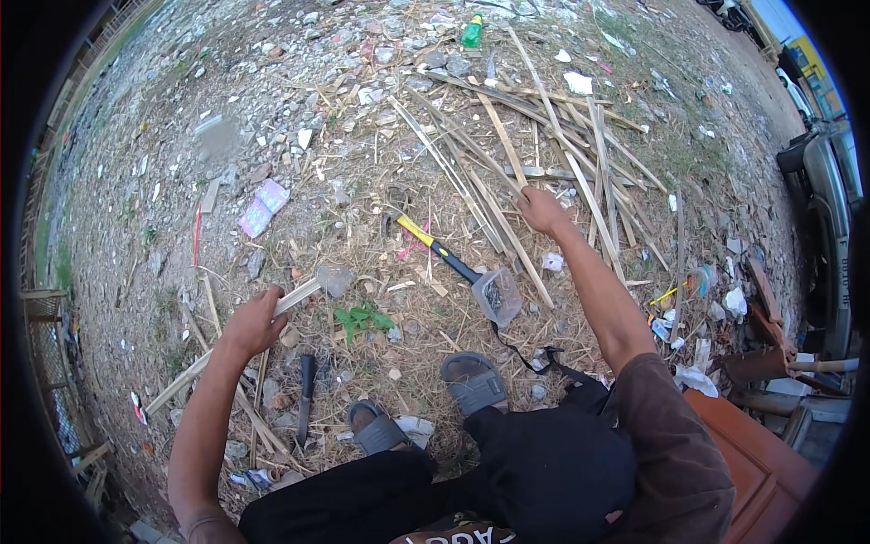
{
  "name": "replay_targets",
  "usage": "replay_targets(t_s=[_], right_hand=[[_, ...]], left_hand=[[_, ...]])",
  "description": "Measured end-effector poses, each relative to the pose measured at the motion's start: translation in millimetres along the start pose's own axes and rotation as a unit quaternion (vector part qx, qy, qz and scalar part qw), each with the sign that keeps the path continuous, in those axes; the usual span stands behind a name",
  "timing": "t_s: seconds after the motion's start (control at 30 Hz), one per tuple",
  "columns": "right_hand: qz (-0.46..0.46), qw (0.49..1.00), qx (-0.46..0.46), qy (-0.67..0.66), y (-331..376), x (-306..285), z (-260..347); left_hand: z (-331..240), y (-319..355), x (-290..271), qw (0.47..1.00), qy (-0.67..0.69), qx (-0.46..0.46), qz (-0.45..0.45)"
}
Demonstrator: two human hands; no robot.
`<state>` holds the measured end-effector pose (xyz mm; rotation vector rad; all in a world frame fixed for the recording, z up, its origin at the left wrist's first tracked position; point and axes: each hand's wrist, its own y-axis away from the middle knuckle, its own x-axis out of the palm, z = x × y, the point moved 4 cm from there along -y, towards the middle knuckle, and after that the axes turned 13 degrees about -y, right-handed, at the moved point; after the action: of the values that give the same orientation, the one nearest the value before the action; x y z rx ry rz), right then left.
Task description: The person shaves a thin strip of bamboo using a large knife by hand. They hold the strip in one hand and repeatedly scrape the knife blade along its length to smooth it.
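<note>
- The left hand [256,319], at the left centre of the frame, was closed around a pale, flat split-bamboo strip [231,340] that ran from lower left up toward the middle.
- The right hand [541,210], just right of centre, had its fingers curled over another long pale bamboo slat [507,234] at the near edge of a loose heap of similar slats [580,154] in the upper right.
- To do this well, judging from the frame, each hand would want a firm grasp near the slat's middle, lifting one piece free without dragging its neighbours.
- A hammer with a yellow-and-black handle [435,247] lay between the hands, its handle end just beside a clear plastic bag of small dark nails [497,296].
- A dark-handled knife [305,397] lay near the left grey sandal [374,428], at the lower centre.
- Open, littered gravel ground [181,172] stretched across the upper left; the right edge was crowded by a reddish wooden board [752,471] and scrap.
</note>
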<state>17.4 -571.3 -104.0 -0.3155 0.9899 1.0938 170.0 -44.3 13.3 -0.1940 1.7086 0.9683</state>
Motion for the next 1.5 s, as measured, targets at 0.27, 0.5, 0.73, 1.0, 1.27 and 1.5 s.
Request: replay_targets(t_s=[0.27, 0.5, 0.73, 1.0, 1.27, 1.5], right_hand=[[0.141, 0.673, 0.116, -0.717, 96.0, 57.2, 89.0], [0.279, 0.739, 0.093, -0.606, 179.4, 105.6, 149.5], [0.419, 0.732, 0.058, -0.535, 199.2, 146.6, 175.9], [0.435, 0.694, 0.068, -0.57, 222.3, 171.7, 201.9], [0.433, 0.755, -0.069, -0.488, 228.9, 199.3, 230.3], [0.411, 0.812, -0.114, -0.398, 225.5, 178.1, 235.4]], left_hand=[[-8.8, -54.2, 24.1, 0.995, 0.074, 0.005, -0.062], [42.0, -59.5, 74.8, 0.974, 0.166, -0.148, -0.028], [108.6, -28.6, 74.0, 0.952, 0.152, -0.221, -0.145], [103.3, -11.6, 56.6, 0.946, 0.067, -0.224, -0.224], [-92.8, -13.1, 55.0, 0.734, 0.667, -0.13, 0.017], [-51.0, 11.9, 17.0, 0.768, 0.615, -0.159, -0.087]])
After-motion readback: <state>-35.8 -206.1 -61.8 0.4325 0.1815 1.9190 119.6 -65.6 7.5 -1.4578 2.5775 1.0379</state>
